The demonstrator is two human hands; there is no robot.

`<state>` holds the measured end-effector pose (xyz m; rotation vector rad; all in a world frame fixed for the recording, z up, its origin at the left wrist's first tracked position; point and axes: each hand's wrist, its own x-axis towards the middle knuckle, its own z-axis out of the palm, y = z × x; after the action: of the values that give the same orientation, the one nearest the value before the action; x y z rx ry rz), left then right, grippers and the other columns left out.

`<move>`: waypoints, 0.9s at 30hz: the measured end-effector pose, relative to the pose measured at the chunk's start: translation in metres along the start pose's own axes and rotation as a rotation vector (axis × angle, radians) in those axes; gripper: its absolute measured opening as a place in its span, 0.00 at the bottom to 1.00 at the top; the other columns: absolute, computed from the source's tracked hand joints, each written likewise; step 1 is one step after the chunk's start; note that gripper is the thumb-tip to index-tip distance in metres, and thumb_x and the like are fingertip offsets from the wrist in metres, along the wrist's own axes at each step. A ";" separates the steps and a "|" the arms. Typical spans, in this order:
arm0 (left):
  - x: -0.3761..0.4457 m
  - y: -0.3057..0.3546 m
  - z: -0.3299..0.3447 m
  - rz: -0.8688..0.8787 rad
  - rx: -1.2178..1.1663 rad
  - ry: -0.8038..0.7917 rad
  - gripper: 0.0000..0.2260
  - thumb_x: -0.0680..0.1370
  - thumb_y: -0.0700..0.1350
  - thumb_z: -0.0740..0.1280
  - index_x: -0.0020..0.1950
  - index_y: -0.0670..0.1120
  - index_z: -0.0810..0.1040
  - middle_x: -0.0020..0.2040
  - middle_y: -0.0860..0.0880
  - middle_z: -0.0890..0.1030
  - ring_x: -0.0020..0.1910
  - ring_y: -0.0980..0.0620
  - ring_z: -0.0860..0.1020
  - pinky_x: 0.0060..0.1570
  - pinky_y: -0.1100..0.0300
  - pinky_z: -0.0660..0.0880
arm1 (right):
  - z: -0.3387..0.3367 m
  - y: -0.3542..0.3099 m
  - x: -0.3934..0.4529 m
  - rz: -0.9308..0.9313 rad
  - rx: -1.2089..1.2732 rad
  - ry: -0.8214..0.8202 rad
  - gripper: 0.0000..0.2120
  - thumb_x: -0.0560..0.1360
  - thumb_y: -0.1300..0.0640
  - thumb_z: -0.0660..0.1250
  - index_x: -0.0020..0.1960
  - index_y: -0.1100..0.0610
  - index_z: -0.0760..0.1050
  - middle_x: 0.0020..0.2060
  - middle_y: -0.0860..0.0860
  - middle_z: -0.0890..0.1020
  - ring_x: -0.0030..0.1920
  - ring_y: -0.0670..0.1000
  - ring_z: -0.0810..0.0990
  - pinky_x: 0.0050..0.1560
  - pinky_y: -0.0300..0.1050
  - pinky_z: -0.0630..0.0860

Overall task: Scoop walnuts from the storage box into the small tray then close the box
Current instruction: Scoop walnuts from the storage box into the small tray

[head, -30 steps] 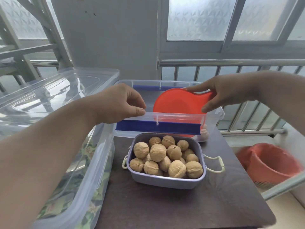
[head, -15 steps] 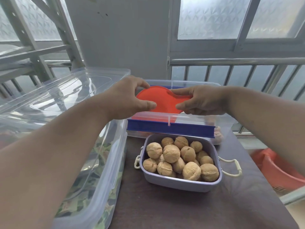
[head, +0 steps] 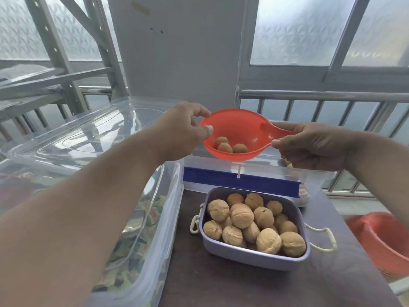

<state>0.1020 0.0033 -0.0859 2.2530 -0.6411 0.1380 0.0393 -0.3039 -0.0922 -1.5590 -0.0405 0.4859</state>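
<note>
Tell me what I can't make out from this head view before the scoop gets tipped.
- Storage box interior: the orange scoop and both hands cover it, so the walnuts left inside can't be judged.
- Its lid: not identifiable.
- Right hand: the fingers under the scoop handle are hidden.
- Small tray: walnuts hide the bottom.
- Orange basket: cut off by the right edge.

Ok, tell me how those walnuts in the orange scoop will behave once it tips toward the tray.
The three walnuts look round and hard, so they will likely roll out fast down the orange scoop, whose wall looks smooth. The small tray is already heaped, so some may bounce off onto the table.
</note>
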 end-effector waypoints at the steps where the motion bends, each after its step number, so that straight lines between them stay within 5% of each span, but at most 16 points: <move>1: -0.001 0.000 0.000 0.004 -0.025 -0.005 0.14 0.82 0.51 0.71 0.69 0.55 0.81 0.54 0.48 0.83 0.41 0.53 0.81 0.36 0.64 0.74 | 0.001 0.001 -0.005 -0.016 -0.011 0.007 0.24 0.79 0.64 0.68 0.73 0.49 0.78 0.27 0.47 0.63 0.28 0.46 0.53 0.39 0.45 0.50; 4: -0.004 0.002 0.001 0.015 -0.103 -0.015 0.15 0.81 0.48 0.74 0.67 0.54 0.81 0.48 0.48 0.86 0.37 0.54 0.82 0.37 0.64 0.75 | 0.007 -0.001 -0.025 -0.055 0.012 0.033 0.25 0.77 0.66 0.70 0.73 0.52 0.78 0.28 0.48 0.62 0.27 0.47 0.53 0.31 0.42 0.53; 9: -0.006 0.002 0.003 0.079 -0.237 -0.088 0.15 0.78 0.44 0.77 0.65 0.52 0.84 0.45 0.45 0.88 0.46 0.44 0.88 0.59 0.44 0.84 | 0.023 -0.003 -0.061 -0.138 -0.082 0.115 0.29 0.71 0.66 0.74 0.70 0.50 0.81 0.38 0.56 0.55 0.29 0.49 0.51 0.25 0.42 0.51; 14: -0.009 0.007 0.008 0.137 -0.348 -0.197 0.17 0.78 0.41 0.78 0.66 0.48 0.83 0.43 0.44 0.88 0.46 0.38 0.87 0.58 0.43 0.84 | 0.034 0.007 -0.096 -0.188 -0.085 0.242 0.33 0.70 0.68 0.75 0.72 0.48 0.79 0.26 0.48 0.71 0.23 0.45 0.60 0.22 0.35 0.59; 19: -0.013 0.012 0.011 0.211 -0.385 -0.324 0.21 0.75 0.40 0.78 0.68 0.46 0.82 0.43 0.53 0.88 0.45 0.50 0.85 0.53 0.51 0.83 | 0.048 0.022 -0.126 -0.251 -0.212 0.409 0.39 0.63 0.63 0.81 0.70 0.39 0.80 0.31 0.52 0.63 0.26 0.49 0.59 0.28 0.41 0.54; 22: -0.014 0.011 0.011 0.243 -0.371 -0.325 0.17 0.76 0.38 0.79 0.64 0.46 0.85 0.44 0.46 0.88 0.46 0.44 0.85 0.54 0.49 0.84 | 0.061 0.027 -0.142 -0.322 -0.327 0.467 0.40 0.65 0.67 0.79 0.71 0.40 0.77 0.26 0.46 0.72 0.23 0.43 0.68 0.25 0.35 0.64; 24: -0.016 0.012 0.012 0.259 -0.406 -0.330 0.12 0.74 0.43 0.82 0.56 0.48 0.87 0.49 0.36 0.86 0.48 0.36 0.84 0.54 0.46 0.84 | 0.070 0.033 -0.150 -0.386 -0.414 0.514 0.40 0.68 0.71 0.77 0.72 0.40 0.74 0.27 0.43 0.81 0.25 0.41 0.78 0.29 0.28 0.72; 27: -0.017 0.014 0.014 0.256 -0.415 -0.362 0.11 0.72 0.45 0.83 0.50 0.48 0.85 0.54 0.35 0.86 0.50 0.35 0.85 0.52 0.46 0.83 | 0.075 0.045 -0.156 -0.426 -0.546 0.582 0.42 0.68 0.63 0.81 0.74 0.37 0.71 0.47 0.41 0.90 0.46 0.43 0.89 0.48 0.28 0.79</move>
<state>0.0795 -0.0077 -0.0913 1.7990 -1.0460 -0.2630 -0.1384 -0.2863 -0.0896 -2.1048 -0.0591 -0.3564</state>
